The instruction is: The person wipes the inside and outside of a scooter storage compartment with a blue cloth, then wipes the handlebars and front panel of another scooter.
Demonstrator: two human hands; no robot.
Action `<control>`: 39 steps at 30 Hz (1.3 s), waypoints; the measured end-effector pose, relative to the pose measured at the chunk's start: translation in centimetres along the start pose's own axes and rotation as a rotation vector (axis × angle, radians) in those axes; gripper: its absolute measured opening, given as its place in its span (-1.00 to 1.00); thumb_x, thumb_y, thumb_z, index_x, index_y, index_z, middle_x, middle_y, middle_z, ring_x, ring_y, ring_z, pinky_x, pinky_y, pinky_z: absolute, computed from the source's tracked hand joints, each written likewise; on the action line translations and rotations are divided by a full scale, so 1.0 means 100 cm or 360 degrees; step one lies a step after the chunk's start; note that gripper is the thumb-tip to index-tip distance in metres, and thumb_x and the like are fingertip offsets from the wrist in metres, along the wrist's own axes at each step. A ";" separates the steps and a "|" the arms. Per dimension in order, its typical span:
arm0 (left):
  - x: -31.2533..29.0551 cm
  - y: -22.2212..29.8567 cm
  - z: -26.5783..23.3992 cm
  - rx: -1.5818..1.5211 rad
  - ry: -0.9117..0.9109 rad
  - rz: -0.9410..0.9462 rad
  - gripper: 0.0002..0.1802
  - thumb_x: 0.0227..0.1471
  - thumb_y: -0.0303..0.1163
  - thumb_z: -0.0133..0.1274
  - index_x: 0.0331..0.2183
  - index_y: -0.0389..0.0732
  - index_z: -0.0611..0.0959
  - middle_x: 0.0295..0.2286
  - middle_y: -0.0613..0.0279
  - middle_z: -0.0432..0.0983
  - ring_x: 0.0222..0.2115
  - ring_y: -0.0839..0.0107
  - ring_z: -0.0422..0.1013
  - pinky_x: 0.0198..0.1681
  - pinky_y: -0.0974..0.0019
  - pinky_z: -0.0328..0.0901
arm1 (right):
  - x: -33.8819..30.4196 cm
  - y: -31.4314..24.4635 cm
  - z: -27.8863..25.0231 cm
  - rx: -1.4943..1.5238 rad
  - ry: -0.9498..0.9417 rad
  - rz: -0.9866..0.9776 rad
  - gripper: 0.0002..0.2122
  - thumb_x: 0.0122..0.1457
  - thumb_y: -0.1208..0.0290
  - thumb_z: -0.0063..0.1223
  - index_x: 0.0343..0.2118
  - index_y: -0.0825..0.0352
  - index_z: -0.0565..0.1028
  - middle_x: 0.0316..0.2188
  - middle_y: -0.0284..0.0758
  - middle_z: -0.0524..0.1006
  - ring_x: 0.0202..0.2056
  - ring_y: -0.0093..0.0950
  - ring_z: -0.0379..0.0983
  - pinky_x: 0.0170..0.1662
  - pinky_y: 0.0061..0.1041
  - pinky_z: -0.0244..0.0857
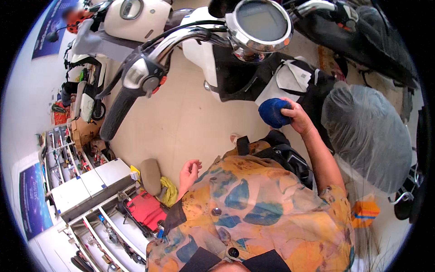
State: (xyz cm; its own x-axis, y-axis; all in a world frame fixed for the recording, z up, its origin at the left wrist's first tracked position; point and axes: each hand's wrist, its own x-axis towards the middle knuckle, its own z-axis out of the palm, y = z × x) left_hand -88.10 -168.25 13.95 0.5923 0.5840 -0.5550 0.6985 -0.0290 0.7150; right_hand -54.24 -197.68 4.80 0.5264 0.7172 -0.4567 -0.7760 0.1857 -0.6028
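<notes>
My right hand (pixel 298 119) is closed around a bunched dark blue cloth (pixel 274 113), thumb pressed on its near side. The cloth is held beside the seat of a scooter, close to a white sheet or bag (pixel 293 77) lying there. My left hand (pixel 190 173) hangs low at my left side, its fingers loosely curled and apart, with nothing seen in it. Ahead of me stands the scooter, with a round chrome-rimmed display (pixel 261 26) and a black left handlebar grip (pixel 121 111); neither hand touches these.
A seat wrapped in clear plastic (pixel 369 131) stands on the right. At the left are drawers of parts (pixel 93 188), a red item (pixel 146 211), a beige pad (pixel 150 177) and a yellow bag (pixel 169 192). Another white scooter (pixel 136 20) stands at the far left. An orange box (pixel 364 213) sits low right.
</notes>
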 end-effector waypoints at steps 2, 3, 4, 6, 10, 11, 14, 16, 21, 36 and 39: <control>-0.003 -0.005 -0.001 -0.0058 0.0085 0.0033 -0.79 0.14 -0.40 -0.13 -0.20 -0.27 0.50 -0.33 0.27 0.50 -0.32 0.51 0.44 -0.29 0.49 0.30 | 0.006 -0.012 0.011 -0.0061 -0.0074 -0.0028 -0.52 -0.13 0.39 0.19 -0.09 0.35 0.35 -0.26 -0.32 0.44 -0.22 -0.48 0.40 -0.07 -0.47 0.30; -0.007 -0.007 -0.002 -0.0075 0.0135 0.0042 -0.80 0.14 -0.41 -0.13 -0.21 -0.26 0.50 -0.34 0.27 0.51 -0.33 0.52 0.44 -0.29 0.49 0.31 | 0.009 -0.014 0.017 -0.0049 -0.0050 -0.0052 -0.55 -0.11 0.42 0.17 -0.09 0.35 0.35 -0.27 -0.33 0.45 -0.25 -0.48 0.41 -0.11 -0.47 0.31; -0.012 -0.009 -0.004 -0.0056 0.0152 0.0079 -0.80 0.13 -0.41 -0.12 -0.22 -0.26 0.50 -0.34 0.28 0.51 -0.33 0.52 0.44 -0.30 0.49 0.31 | 0.013 -0.014 0.025 -0.0039 -0.0032 -0.0075 -0.57 -0.09 0.45 0.16 -0.10 0.35 0.35 -0.28 -0.33 0.46 -0.27 -0.47 0.42 -0.14 -0.47 0.33; -0.025 -0.013 -0.013 -0.0027 0.0229 0.0150 -0.80 0.13 -0.40 -0.11 -0.22 -0.25 0.51 -0.35 0.29 0.51 -0.34 0.53 0.44 -0.31 0.49 0.32 | 0.025 -0.011 0.043 -0.0095 -0.0035 -0.0146 -0.60 -0.06 0.48 0.14 -0.10 0.35 0.36 -0.29 -0.33 0.47 -0.28 -0.47 0.44 -0.19 -0.47 0.34; -0.038 -0.031 -0.009 -0.0039 0.0341 0.0024 -0.82 0.10 -0.40 -0.09 -0.26 -0.21 0.54 -0.39 0.30 0.51 -0.37 0.55 0.44 -0.32 0.46 0.34 | 0.045 0.000 0.059 0.0063 0.0007 -0.0107 -0.62 -0.03 0.59 0.02 -0.08 0.39 0.34 -0.23 -0.25 0.47 -0.25 -0.38 0.44 -0.16 -0.39 0.35; -0.036 -0.040 -0.011 0.0006 0.0392 0.0059 -0.82 0.08 -0.39 -0.08 -0.28 -0.21 0.55 -0.39 0.29 0.51 -0.38 0.53 0.45 -0.32 0.45 0.34 | 0.047 -0.003 0.063 0.0123 -0.0042 -0.0122 -0.62 -0.04 0.62 0.00 -0.08 0.40 0.34 -0.22 -0.23 0.46 -0.24 -0.35 0.44 -0.15 -0.37 0.35; -0.039 -0.061 -0.003 0.0139 0.0541 0.0139 -0.81 0.01 -0.36 -0.04 -0.32 -0.20 0.58 -0.41 0.21 0.51 -0.43 0.42 0.44 -0.32 0.37 0.34 | 0.067 0.006 0.058 0.0066 0.0023 -0.0102 -0.57 -0.11 0.68 -0.04 -0.08 0.40 0.33 -0.24 -0.21 0.46 -0.24 -0.30 0.43 -0.14 -0.31 0.36; -0.049 -0.062 -0.003 0.0210 0.0546 0.0157 -0.79 0.01 -0.35 -0.04 -0.31 -0.21 0.58 -0.42 0.18 0.51 -0.44 0.39 0.44 -0.33 0.35 0.33 | 0.083 0.014 0.050 0.0004 -0.0010 -0.0084 -0.53 -0.18 0.69 -0.05 -0.08 0.39 0.33 -0.25 -0.22 0.45 -0.25 -0.29 0.43 -0.15 -0.29 0.37; -0.059 -0.101 0.010 0.0118 0.0565 0.0191 -0.77 0.01 -0.32 -0.04 -0.31 -0.22 0.58 -0.44 0.10 0.49 -0.43 0.32 0.43 -0.33 0.30 0.32 | 0.100 0.011 0.079 -0.0001 0.0196 -0.0065 -0.51 -0.28 0.70 -0.09 -0.13 0.37 0.37 -0.26 -0.23 0.44 -0.23 -0.29 0.41 -0.14 -0.27 0.37; -0.037 -0.059 0.001 0.0115 0.0580 0.0103 -0.79 0.02 -0.36 -0.06 -0.31 -0.22 0.57 -0.41 0.12 0.51 -0.44 0.30 0.45 -0.35 0.30 0.34 | 0.043 -0.019 0.111 -0.0337 -0.0213 -0.0073 -0.65 0.07 0.49 0.00 -0.06 0.44 0.33 -0.19 -0.24 0.45 -0.19 -0.40 0.41 -0.04 -0.41 0.28; -0.023 -0.051 0.003 0.0089 0.0517 0.0169 -0.82 0.01 -0.39 -0.04 -0.31 -0.22 0.57 -0.40 0.15 0.51 -0.44 0.35 0.45 -0.35 0.33 0.35 | 0.028 -0.027 0.114 -0.0257 -0.0166 -0.0047 -0.66 0.14 0.39 -0.04 -0.07 0.48 0.33 -0.18 -0.22 0.46 -0.17 -0.39 0.42 -0.04 -0.41 0.27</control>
State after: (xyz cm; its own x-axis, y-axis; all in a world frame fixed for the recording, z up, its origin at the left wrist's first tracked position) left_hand -92.92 -169.67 11.48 0.5103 0.8029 -0.3082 0.6661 -0.1423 0.7321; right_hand -54.58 -188.54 12.60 0.5026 0.7802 -0.3724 -0.6907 0.1034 -0.7157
